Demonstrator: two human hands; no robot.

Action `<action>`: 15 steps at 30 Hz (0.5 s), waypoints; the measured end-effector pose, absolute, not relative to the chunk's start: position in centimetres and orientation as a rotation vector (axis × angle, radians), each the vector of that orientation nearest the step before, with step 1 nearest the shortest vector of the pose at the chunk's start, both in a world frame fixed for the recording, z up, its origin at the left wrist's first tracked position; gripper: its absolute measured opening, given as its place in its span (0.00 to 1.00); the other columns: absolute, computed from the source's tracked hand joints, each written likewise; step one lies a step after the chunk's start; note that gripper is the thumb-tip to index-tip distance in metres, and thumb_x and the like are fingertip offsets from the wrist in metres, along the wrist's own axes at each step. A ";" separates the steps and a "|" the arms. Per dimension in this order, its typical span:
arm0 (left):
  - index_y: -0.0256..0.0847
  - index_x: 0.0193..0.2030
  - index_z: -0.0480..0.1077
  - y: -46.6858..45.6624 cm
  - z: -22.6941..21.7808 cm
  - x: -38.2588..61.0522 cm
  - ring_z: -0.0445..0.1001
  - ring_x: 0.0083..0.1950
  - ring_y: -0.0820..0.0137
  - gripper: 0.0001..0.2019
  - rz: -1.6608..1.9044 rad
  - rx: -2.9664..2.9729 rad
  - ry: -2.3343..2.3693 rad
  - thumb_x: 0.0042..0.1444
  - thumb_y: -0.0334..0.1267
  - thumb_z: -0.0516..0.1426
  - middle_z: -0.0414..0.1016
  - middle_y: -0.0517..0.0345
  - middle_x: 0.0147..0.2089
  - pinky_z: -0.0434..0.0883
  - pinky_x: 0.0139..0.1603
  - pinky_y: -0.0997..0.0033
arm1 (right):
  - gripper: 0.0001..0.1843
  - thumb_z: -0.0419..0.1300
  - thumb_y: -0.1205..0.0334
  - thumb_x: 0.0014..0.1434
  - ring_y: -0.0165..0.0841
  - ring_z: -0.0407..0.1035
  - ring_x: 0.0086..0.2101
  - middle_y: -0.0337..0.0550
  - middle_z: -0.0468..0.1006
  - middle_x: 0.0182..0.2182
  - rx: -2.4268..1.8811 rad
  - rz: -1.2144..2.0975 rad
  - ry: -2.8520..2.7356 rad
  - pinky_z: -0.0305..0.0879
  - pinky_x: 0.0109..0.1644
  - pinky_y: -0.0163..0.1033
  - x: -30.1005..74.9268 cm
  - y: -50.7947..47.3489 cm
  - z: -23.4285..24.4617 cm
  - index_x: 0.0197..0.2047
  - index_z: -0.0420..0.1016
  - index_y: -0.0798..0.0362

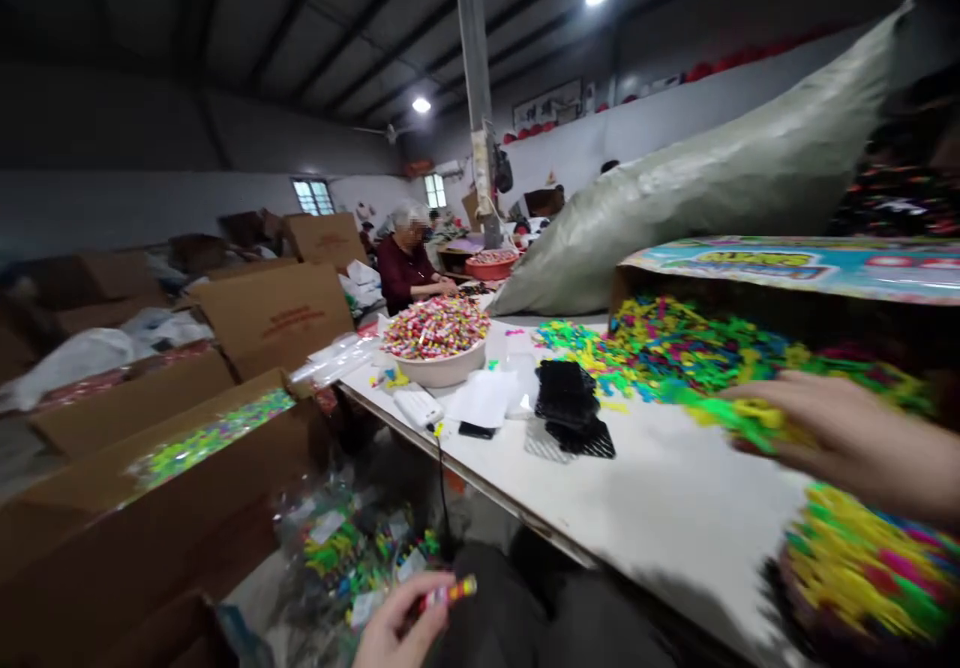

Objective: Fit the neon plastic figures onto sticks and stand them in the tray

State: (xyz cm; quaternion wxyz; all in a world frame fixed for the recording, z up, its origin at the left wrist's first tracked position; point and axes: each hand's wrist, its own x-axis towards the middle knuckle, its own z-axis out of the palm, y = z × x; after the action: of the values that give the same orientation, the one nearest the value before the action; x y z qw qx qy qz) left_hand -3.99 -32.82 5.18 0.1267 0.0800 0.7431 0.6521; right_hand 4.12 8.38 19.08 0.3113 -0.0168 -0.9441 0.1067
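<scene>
My left hand [397, 623] is low at the bottom edge, below the table, fingers pinched on a small striped colourful tube [448, 593]. My right hand [840, 438] reaches leftward over the white table [660, 508] at the right. Its fingers are curled on green and yellow plastic pieces [750, 416] at the edge of a big heap of small colourful plastic pieces [675, 348]. A dark round tray [862, 578] of neon plastic pieces lies just below that hand. The picture is smeared by motion.
A white bowl [442, 368] heaped with small colourful items stands further along the table, with black trays [570, 403] and white papers [487, 398]. A large grey sack [712, 178] leans behind an open printed carton [795, 268]. Cardboard boxes [150, 488] fill the left. A seated person [405, 263] works beyond.
</scene>
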 end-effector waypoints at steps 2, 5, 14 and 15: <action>0.42 0.29 0.72 -30.6 5.1 -3.1 0.68 0.28 0.67 0.21 2.040 0.189 1.978 0.39 0.58 0.58 0.70 0.55 0.24 0.67 0.33 0.68 | 0.10 0.60 0.61 0.48 0.35 0.65 0.34 0.47 0.74 0.33 0.048 0.245 -2.725 0.58 0.37 0.40 3.6 4.7 17.6 0.38 0.72 0.46; 0.38 0.26 0.69 -28.7 4.5 -1.3 0.63 0.22 0.72 0.23 2.189 0.107 1.671 0.41 0.59 0.56 0.64 0.58 0.19 0.64 0.27 0.71 | 0.15 0.53 0.67 0.50 0.37 0.63 0.37 0.46 0.73 0.35 -0.060 0.259 -2.910 0.54 0.40 0.40 1.8 -0.9 13.1 0.42 0.70 0.48; 0.38 0.31 0.66 -31.9 3.1 -1.4 0.56 0.17 0.83 0.14 2.255 -0.421 1.155 0.42 0.45 0.62 0.57 0.68 0.19 0.59 0.19 0.82 | 0.25 0.49 0.66 0.51 0.40 0.59 0.45 0.48 0.68 0.47 -0.518 0.280 -2.721 0.49 0.46 0.42 -0.7 -2.1 2.0 0.54 0.58 0.51; 0.39 0.32 0.66 -31.9 3.3 -1.6 0.56 0.17 0.83 0.13 2.282 -0.456 1.144 0.42 0.42 0.62 0.56 0.69 0.19 0.59 0.19 0.83 | 0.28 0.49 0.64 0.51 0.40 0.57 0.47 0.48 0.65 0.49 -0.543 0.316 -2.672 0.50 0.48 0.43 -0.7 -1.8 1.5 0.57 0.54 0.51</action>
State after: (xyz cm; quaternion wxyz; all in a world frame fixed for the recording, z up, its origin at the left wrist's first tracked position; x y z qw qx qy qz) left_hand -1.55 -31.90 3.32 0.2707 -0.1691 0.4247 0.8472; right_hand -0.74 -1.85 1.49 0.1970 -0.1940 -0.9544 0.1128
